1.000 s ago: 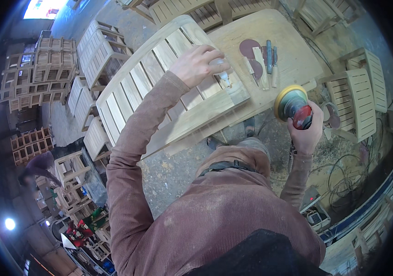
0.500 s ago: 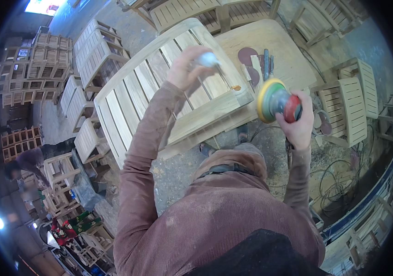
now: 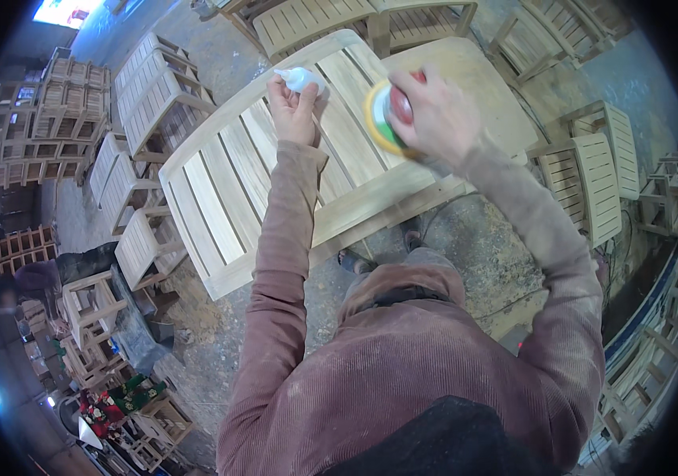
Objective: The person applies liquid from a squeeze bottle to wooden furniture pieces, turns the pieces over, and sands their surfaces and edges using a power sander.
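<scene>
A pale slatted wooden tabletop (image 3: 232, 170) lies in front of me. Over its far middle, my left hand (image 3: 294, 117) is closed around a small white squeeze bottle (image 3: 302, 79), whose nozzle points left. My right hand (image 3: 448, 119), smeared by motion, grips a round orbital sander (image 3: 381, 119) with a yellow-rimmed pad, a green body and a red top. The sander is at the tabletop's right end, its pad tilted; whether it touches the wood I cannot tell. My right hand and forearm cover part of the board beyond.
A plain work board (image 3: 505, 111) extends right of the tabletop. Slatted wooden chairs (image 3: 605, 186) stand on the right, more chairs (image 3: 148, 95) on the left, and stacked wooden frames (image 3: 49, 119) at far left. A person (image 3: 33, 278) is at the left edge.
My right hand has brought the sander left, from beside the tabletop to its right end. My left hand has moved left with the bottle, whose nozzle now points left. Sanding discs are now hidden.
</scene>
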Tool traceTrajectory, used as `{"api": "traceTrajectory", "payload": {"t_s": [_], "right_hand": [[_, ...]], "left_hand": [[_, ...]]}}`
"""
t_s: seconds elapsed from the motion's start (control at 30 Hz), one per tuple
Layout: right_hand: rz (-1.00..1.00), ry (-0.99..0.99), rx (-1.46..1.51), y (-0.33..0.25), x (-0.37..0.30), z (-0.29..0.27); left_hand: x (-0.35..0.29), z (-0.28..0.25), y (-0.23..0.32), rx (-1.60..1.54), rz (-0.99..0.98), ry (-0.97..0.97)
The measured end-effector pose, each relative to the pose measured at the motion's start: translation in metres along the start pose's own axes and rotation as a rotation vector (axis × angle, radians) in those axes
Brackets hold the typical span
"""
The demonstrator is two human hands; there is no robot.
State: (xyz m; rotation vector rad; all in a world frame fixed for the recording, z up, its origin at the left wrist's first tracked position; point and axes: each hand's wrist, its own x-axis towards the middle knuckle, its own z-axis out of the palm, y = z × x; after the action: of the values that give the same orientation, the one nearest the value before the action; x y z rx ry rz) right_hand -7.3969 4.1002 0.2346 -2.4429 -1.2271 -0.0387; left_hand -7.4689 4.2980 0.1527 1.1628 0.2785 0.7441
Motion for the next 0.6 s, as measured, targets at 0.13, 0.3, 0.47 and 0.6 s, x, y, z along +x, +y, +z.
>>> {"api": "traceTrajectory", "payload": {"t_s": [0.13,0.3,0.47,0.6], "right_hand": [[0.05,0.084,-0.116,-0.003,-0.001,0.002],[0.112,0.143,-0.144,-0.004,0.003,0.007],[0.05,0.092,-0.152,-0.011,0.005,0.01],[0.063,0.091,-0.183,-0.022,0.001,0.01]], "left_hand": [[0.0,0.0,-0.002,-0.007,0.022,-0.027],[-0.001,0.001,0.0,-0.03,0.007,-0.013],[-0.002,0.005,-0.001,0.0,0.014,-0.022],[-0.004,0.002,-0.001,-0.069,0.009,0.02]]}}
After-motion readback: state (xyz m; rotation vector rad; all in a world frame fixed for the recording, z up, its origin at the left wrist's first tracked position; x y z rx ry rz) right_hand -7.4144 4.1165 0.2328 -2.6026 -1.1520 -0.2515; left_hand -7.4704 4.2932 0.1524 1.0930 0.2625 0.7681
